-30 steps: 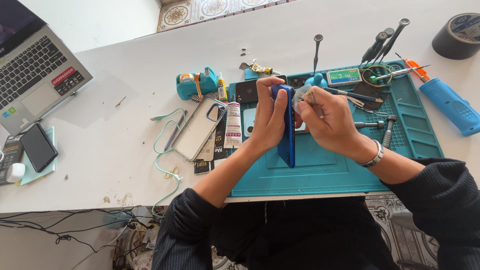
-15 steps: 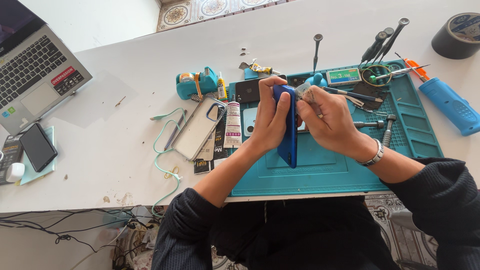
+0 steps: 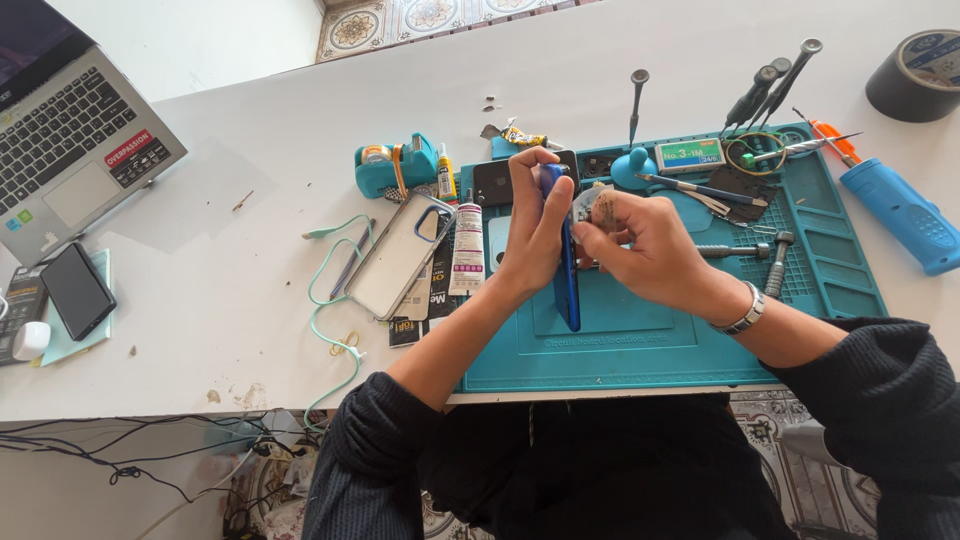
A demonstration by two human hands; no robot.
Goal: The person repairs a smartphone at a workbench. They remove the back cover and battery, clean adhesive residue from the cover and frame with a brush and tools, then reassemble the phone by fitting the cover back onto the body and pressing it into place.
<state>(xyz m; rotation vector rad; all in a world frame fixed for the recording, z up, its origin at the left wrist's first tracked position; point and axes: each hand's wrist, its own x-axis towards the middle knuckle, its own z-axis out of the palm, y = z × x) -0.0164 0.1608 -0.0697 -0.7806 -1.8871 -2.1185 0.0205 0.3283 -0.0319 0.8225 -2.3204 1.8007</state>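
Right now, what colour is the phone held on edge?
Blue: the phone stands on edge in the left hand, clearest in the head view.

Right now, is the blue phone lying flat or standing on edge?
On edge: the blue phone shows only its thin side, held upright on the mat by the left hand.

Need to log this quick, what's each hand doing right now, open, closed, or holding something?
Left hand: closed on the blue phone, held on edge over the teal repair mat.
Right hand: closed, fingertips against the phone; any tool cannot be told.
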